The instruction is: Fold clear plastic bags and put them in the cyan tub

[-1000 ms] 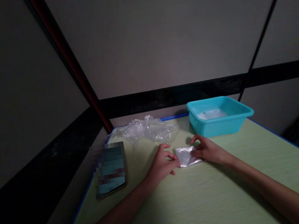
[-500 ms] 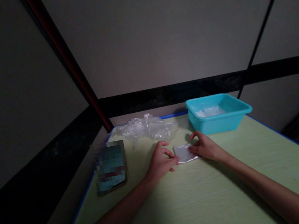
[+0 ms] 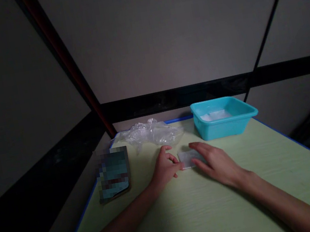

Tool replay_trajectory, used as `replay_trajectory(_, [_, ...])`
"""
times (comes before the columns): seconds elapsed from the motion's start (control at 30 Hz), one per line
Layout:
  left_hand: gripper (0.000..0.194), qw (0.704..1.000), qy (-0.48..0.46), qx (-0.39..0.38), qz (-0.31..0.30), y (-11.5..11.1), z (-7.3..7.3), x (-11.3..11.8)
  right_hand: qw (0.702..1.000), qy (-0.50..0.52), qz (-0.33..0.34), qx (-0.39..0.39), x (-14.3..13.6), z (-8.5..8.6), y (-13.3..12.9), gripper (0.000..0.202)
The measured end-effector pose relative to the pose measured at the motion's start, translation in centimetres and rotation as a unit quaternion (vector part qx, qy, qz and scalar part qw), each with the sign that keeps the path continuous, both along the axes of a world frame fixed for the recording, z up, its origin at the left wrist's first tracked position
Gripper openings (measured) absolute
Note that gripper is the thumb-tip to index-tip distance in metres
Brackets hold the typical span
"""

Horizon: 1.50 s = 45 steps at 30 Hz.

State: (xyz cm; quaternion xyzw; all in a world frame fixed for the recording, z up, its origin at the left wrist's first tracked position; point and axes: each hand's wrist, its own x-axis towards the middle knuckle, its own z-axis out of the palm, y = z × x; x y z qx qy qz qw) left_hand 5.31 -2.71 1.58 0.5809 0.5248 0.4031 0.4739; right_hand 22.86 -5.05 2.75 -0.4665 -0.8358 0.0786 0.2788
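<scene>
On the pale green table lies a small flat packet (image 3: 186,159) in clear plastic, whitish inside. At its left edge is my left hand (image 3: 165,166), fingers curled and the thumb against the near left corner, gripping it there. My right hand (image 3: 218,162) is over the packet's right end, fingers stretched out and thumb apart from them. That end is partly hidden under the hand. Whether the right fingertips touch the plastic, I cannot tell.
Behind the hands lies a crumpled clear plastic bag (image 3: 152,133). A turquoise basin (image 3: 224,127) with white sheets (image 3: 216,115) inside stands at the back right. To the left is a blurred-out phone-like device (image 3: 115,174). The table (image 3: 183,214) has a blue edge and meets a wall.
My right hand has let go of the packet's right side and opened, its fingers now stretched flat over that end. My left hand has stayed at the left edge.
</scene>
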Motion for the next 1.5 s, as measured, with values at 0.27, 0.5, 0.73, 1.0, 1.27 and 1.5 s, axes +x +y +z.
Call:
replay_trajectory(0.27, [0.051, 1.0, 0.008, -0.003, -0.004, 0.0, 0.3, 0.0, 0.983, -0.172, 0.053, -0.024, -1.4, -1.8, -0.4, 0.074])
replay_trajectory(0.5, [0.036, 1.0, 0.029, -0.011, -0.001, 0.1, 0.1, -0.5, 0.983, -0.174, 0.05, -0.028, -1.3, -2.1, -0.4, 0.074])
replay_trajectory(0.73, [0.027, 0.931, 0.233, 0.271, -0.077, -1.7, 0.0, -1.0, 0.987, -0.153, 0.044, 0.027, -1.0, -2.1, -0.4, 0.076])
replay_trajectory(1.0, [0.06, 0.801, 0.442, 0.308, -0.262, -3.1, -0.3, -0.7, 0.98, -0.191, 0.058, 0.014, -0.6, -2.3, -0.4, 0.079])
replay_trajectory(1.27, [0.071, 0.776, 0.485, 0.292, -0.277, -3.2, 0.1, -0.7, 0.983, -0.174, 0.055, 0.022, -0.7, -2.6, -0.4, 0.078])
replay_trajectory(1.5, [0.07, 0.79, 0.456, 0.302, -0.278, -2.8, 0.1, -0.9, 0.983, -0.178, 0.052, 0.008, -0.7, -2.6, -0.4, 0.075])
